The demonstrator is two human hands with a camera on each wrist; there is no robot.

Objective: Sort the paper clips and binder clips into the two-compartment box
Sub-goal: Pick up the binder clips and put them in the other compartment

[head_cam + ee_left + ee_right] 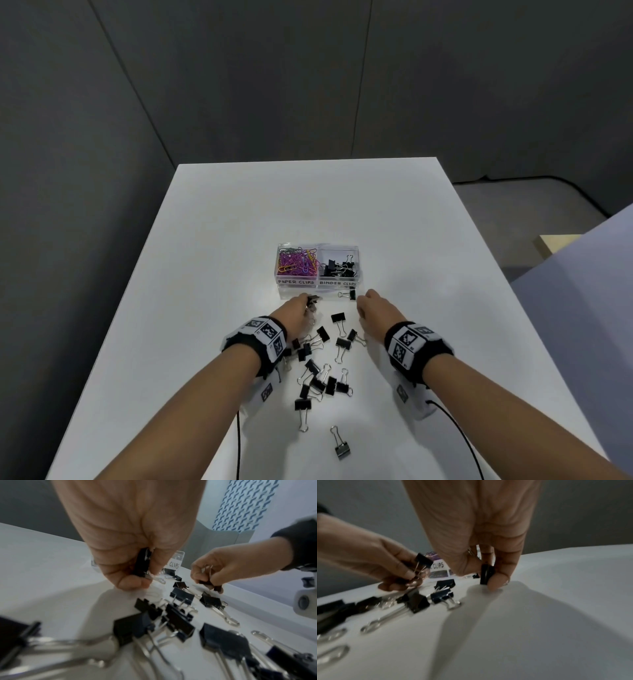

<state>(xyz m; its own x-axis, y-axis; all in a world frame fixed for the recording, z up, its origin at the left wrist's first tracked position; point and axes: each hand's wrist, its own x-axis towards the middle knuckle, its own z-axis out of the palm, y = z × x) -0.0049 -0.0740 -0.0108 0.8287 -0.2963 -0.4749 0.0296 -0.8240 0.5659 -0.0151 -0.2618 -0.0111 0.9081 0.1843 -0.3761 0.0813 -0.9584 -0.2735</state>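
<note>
Your left hand [130, 545] pinches a black binder clip [143, 562] between thumb and curled fingers, just above the table [239, 222]; your right hand [481, 536] pinches another, clip two [486, 574], its lower edge at or just off the surface; both grips are narrow and sit on the smooth black bodies.

What could go wrong, as I judge it: a clip could twist out of so small a pinch on the way up; the wire handles hang loose and could snag a neighbour, since loose clips [322, 370] lie scattered just behind and between your fingers; your two hands are near each other and heading for the same compartment, so they may collide at its mouth; one stray clip [349, 294] lies just ahead of your right fingertips, touching or nearly touching the box front, and could be knocked.

Just beyond both sets of fingertips stands the clear box [357, 247]; the compartment ahead of your left fingers, labelled PAPER CLIPS, holds coloured paper clips [296, 263]; the one ahead of your right, labelled BINDER CLIPS, holds several black binder clips and has room left.
</note>
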